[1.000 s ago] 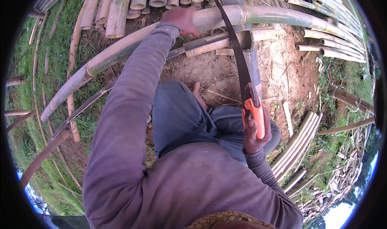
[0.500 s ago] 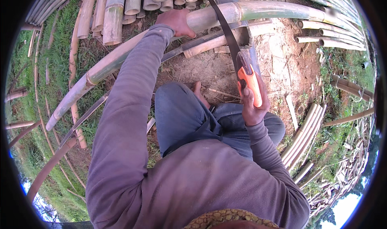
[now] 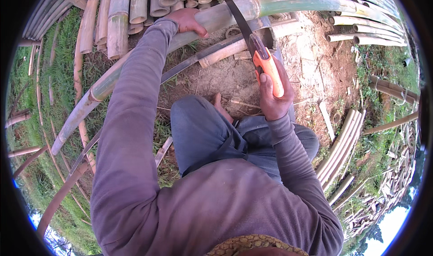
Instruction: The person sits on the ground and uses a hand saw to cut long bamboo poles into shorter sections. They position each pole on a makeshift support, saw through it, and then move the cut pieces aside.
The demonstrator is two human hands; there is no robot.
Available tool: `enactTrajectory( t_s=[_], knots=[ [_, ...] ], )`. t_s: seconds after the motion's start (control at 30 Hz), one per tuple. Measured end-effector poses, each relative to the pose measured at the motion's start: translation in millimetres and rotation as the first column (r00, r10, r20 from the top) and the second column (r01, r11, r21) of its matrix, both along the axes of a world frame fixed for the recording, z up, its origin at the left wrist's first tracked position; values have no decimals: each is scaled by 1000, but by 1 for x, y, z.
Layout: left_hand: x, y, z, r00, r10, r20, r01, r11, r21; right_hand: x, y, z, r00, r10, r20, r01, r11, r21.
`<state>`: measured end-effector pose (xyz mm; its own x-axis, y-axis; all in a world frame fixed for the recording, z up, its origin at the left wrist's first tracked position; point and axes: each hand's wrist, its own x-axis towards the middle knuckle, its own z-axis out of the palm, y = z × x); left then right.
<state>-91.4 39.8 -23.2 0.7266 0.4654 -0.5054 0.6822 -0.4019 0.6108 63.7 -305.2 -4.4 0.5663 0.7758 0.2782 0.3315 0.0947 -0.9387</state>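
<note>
A long green-tan bamboo pole (image 3: 288, 6) runs across in front of me, from far right down to the left. My left hand (image 3: 187, 22) grips it, fingers wrapped over the far side and thumb toward me. My right hand (image 3: 275, 91) is closed round the orange handle of a hand saw (image 3: 270, 71). The dark saw blade (image 3: 237, 15) slants away across the pole, to the right of my left hand. Whether its teeth have cut into the bamboo I cannot tell. Under the pole lies a split bamboo piece (image 3: 225, 52).
Stacked cut bamboo lengths (image 3: 118, 30) lie at far left, their open ends toward me. More bamboo poles (image 3: 374, 30) lie at far right. A bundle of thin bamboo (image 3: 340, 143) rests on the ground beside my right knee. Grass (image 3: 58, 75) covers the left side.
The saw and my right hand have moved away from me and slightly left, along the blade's line. My left hand stays on the pole; the whole view has shifted a little.
</note>
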Motion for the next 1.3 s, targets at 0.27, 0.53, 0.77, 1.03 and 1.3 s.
enactTrajectory(
  t_s=[0.27,0.53,0.77,1.03,1.3],
  knots=[
    [-5,-46,-3,991,39,126,-110,769,630,-3,4,20,1000,-19,14,19,1000,-6],
    [4,-84,1,987,157,39,-134,663,737,-1,1,33,993,42,-108,-45,999,-26],
    [11,-89,-12,972,210,106,-214,604,768,-2,-23,44,1000,23,10,-22,992,-123],
    [7,-92,-17,978,196,74,-175,574,800,-2,-63,42,995,61,81,-48,986,-157],
    [5,-85,6,981,192,7,-142,702,698,-12,-135,47,999,6,32,-1,989,-151]
  ],
)
